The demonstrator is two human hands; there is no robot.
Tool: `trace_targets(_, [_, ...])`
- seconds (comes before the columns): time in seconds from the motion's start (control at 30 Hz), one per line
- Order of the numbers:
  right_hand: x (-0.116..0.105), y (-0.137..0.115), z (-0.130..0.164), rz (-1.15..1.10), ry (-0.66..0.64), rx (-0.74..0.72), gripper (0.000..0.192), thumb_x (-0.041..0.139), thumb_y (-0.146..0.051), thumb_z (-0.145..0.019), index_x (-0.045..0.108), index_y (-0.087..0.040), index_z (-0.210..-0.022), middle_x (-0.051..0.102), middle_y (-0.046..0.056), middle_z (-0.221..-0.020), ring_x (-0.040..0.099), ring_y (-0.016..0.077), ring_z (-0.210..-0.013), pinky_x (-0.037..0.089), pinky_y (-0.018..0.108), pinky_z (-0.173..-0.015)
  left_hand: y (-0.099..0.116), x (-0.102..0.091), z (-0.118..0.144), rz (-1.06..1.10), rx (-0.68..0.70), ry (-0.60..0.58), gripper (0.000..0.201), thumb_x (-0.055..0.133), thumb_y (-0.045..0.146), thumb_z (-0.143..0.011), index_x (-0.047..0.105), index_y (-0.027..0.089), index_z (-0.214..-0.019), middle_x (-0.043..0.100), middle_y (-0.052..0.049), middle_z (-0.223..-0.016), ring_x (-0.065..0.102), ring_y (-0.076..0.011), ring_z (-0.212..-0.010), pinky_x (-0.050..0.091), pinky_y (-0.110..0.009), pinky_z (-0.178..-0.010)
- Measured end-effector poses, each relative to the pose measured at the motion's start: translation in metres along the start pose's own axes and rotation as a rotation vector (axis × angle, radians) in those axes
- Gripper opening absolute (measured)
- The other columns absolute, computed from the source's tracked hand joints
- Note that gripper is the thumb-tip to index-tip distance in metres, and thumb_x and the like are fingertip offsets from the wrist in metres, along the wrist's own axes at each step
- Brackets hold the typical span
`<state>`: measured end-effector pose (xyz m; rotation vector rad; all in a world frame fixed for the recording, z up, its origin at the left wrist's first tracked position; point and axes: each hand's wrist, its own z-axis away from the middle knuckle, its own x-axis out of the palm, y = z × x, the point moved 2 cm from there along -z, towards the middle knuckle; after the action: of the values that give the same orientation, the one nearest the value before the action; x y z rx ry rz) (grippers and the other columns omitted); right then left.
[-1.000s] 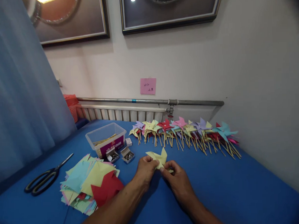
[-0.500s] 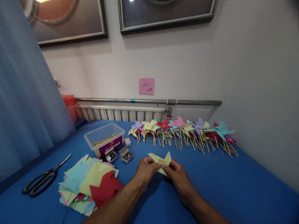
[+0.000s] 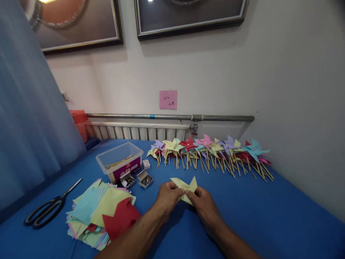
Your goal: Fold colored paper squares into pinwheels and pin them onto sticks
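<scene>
1. At near centre, I see the left hand (image 3: 167,198) and right hand (image 3: 205,204) pinching the yellow paper (image 3: 188,185) between them.
2. A slackened thumb (image 3: 179,192), I judge, could let its folds spring open.
3. At left, a shifting forearm (image 3: 136,234) could scatter the stack (image 3: 103,209).

Wall pics (image 3: 189,14) cut off, paper (image 3: 182,183) pt. hidden

One left hand (image 3: 169,197) and one right hand (image 3: 205,204) hold one yellow paper pinwheel (image 3: 183,184). On the blue tabletop (image 3: 263,213): one pair of scissors (image 3: 59,200); one pile of cut papers (image 3: 97,209); one plastic tub (image 3: 125,171); two open boxes of pins (image 3: 147,186); one closed box (image 3: 146,164); along the far edge, at least seven stick-mounted pinwheels (image 3: 188,144), overlapping. Above: two framed pictures (image 3: 191,17), one pink note (image 3: 168,99).
</scene>
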<state>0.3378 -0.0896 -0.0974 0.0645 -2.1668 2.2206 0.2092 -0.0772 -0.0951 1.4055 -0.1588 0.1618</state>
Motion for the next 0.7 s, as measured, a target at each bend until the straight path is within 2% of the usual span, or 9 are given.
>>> trace_targets(0.23, [0.000,-0.001,0.000,-0.048,-0.013,0.025,0.046,0.077,-0.043,-0.062,0.074,-0.013,-0.097,0.076,0.006,-0.075,0.068,0.0238,-0.068,0.052,0.030,-0.063,-0.002,-0.001,-0.001,0.024,-0.010,-0.030,0.024,0.076,0.026,-0.052,0.057,0.014,-0.060,0.056,0.000,-0.052,0.047,-0.0093,-0.046,0.033,-0.023,-0.048])
trace_targets(0.37, [0.000,-0.001,0.000,-0.031,0.016,0.015,0.044,0.075,-0.043,-0.063,0.074,-0.012,-0.095,0.076,0.006,-0.076,0.068,0.0239,-0.067,0.051,0.030,-0.062,-0.001,-0.001,-0.001,0.041,-0.032,-0.059,0.025,0.075,0.029,-0.052,0.057,0.014,-0.062,0.056,0.001,-0.052,0.045,-0.0086,-0.044,0.032,-0.023,-0.048])
trace_targets(0.5, [-0.002,0.002,-0.002,-0.022,0.012,0.009,0.041,0.072,-0.041,-0.066,0.074,-0.012,-0.096,0.076,0.006,-0.075,0.069,0.0247,-0.069,0.052,0.031,-0.065,-0.001,-0.004,-0.003,0.061,-0.001,-0.038,0.026,0.073,0.032,-0.057,0.052,0.016,-0.058,0.047,0.005,-0.047,0.037,-0.0062,-0.042,0.028,-0.022,-0.047])
trace_targets(0.57, [-0.003,0.004,-0.003,-0.023,0.015,0.008,0.042,0.071,-0.041,-0.066,0.074,-0.012,-0.096,0.077,0.006,-0.075,0.069,0.0254,-0.070,0.053,0.031,-0.065,0.002,-0.007,-0.006,0.073,0.038,-0.008,0.025,0.070,0.035,-0.062,0.053,0.016,-0.060,0.050,0.003,-0.050,0.040,-0.0070,-0.045,0.030,-0.022,-0.048])
trace_targets(0.63, [-0.005,0.006,-0.006,-0.038,0.034,0.006,0.042,0.071,-0.041,-0.066,0.073,-0.012,-0.097,0.077,0.007,-0.076,0.070,0.0260,-0.071,0.053,0.032,-0.065,0.010,-0.015,-0.010,0.028,0.089,0.070,0.023,0.064,0.036,-0.069,0.057,0.015,-0.066,0.058,-0.001,-0.059,0.048,-0.0094,-0.050,0.036,-0.022,-0.053])
trace_targets(0.7, [-0.007,0.008,-0.009,-0.048,0.055,0.009,0.043,0.070,-0.041,-0.067,0.073,-0.011,-0.098,0.077,0.007,-0.078,0.071,0.0269,-0.074,0.054,0.032,-0.066,0.023,-0.028,-0.013,-0.159,0.159,0.162,0.020,0.058,0.033,-0.075,0.060,0.014,-0.071,0.062,-0.003,-0.065,0.053,-0.0115,-0.056,0.039,-0.023,-0.057])
